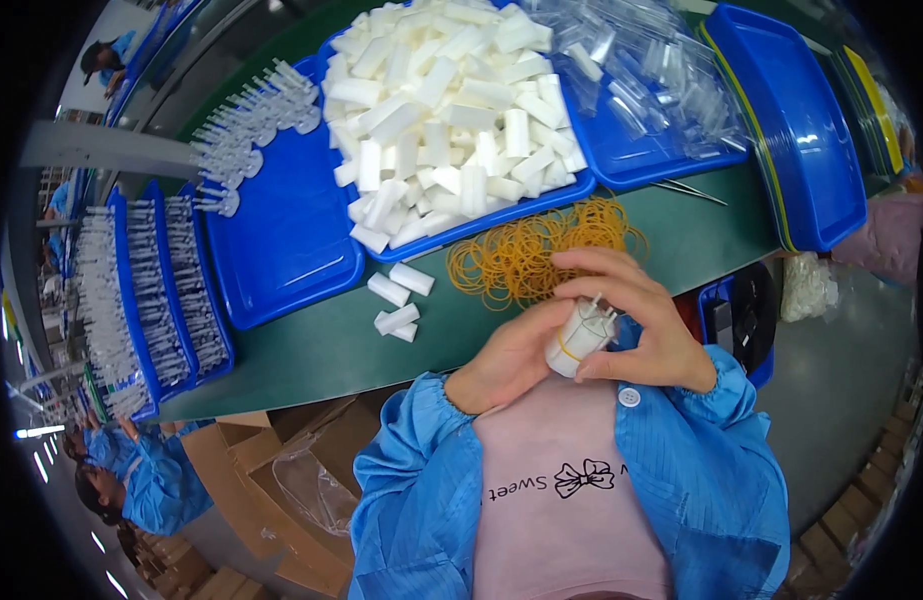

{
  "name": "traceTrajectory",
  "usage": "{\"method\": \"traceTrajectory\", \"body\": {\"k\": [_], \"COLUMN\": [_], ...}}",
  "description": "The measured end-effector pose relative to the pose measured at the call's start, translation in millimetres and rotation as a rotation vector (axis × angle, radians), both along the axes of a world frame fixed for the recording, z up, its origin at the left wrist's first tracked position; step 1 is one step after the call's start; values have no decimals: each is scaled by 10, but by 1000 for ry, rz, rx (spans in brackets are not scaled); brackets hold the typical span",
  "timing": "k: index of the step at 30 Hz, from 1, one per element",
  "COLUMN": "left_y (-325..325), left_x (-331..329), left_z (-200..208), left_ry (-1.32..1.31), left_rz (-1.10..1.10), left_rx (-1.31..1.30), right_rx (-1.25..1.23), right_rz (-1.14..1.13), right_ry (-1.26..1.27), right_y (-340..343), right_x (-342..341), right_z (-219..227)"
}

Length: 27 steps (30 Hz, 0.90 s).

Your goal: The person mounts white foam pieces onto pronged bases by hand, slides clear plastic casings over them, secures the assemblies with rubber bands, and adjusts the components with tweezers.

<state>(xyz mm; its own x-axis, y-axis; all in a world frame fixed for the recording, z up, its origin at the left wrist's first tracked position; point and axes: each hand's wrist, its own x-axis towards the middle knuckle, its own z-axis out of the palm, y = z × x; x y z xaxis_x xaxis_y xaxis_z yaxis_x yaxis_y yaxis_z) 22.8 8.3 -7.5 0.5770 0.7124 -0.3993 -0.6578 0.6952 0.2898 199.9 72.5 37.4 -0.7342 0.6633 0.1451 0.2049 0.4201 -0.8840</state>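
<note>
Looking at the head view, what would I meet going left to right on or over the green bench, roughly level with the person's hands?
Going by their middles: blue trays of thin white parts, loose white pieces, left hand, white bundle with a yellow band, right hand.

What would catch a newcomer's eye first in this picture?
Probably the big heap of white blocks in the blue tray at top centre. Just below, a tangle of orange rubber bands lies on the green table. Lower still, the left hand and right hand hold a white bundle.
</note>
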Motion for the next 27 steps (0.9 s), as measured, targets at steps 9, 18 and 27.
{"method": "traceTrajectory", "body": {"k": [9,18,27], "left_y": [-177,-470,-682], "left_x": [-478,-1367,-1306], "left_z": [360,325,-11], "left_ry": [744,959,1868], "left_rz": [463,1016,603], "left_rx": [667,465,730], "right_rx": [348,460,383], "right_rz": [-917,-1056,-14], "right_ry": [236,-293,-165], "right_y": [893,2100,181], "right_x": [1059,2886,-281], "right_z": [400,-36,289]}}
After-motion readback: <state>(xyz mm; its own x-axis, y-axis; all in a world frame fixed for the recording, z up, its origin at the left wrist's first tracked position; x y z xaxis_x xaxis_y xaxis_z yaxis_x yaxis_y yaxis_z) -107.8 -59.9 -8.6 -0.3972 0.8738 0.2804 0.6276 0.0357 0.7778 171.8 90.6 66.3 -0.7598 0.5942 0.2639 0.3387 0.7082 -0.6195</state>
